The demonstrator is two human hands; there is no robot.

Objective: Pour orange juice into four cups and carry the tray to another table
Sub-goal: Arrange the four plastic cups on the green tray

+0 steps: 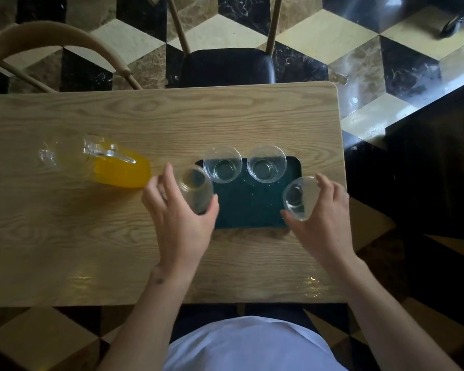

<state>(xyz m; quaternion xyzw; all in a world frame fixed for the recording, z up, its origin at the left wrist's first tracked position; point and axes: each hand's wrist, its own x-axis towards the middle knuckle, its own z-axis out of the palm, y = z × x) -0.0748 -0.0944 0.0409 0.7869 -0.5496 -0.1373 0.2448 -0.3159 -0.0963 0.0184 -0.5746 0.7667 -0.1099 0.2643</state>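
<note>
Wooden table (172, 116), light oak grain, rounded corners. On it: dark green tray (252, 207) (right of centre); clear pitcher (102, 162) of orange juice, to the tray's left.

Clear glossy plastic cups (222, 164), grained wood table (172, 116), dark tray (249, 207)

Dim, soft focus; glare on table (83, 274) near edge; fisheye bend at edges.

White shirt (248, 344), bare forearms, dark trousers.
</note>
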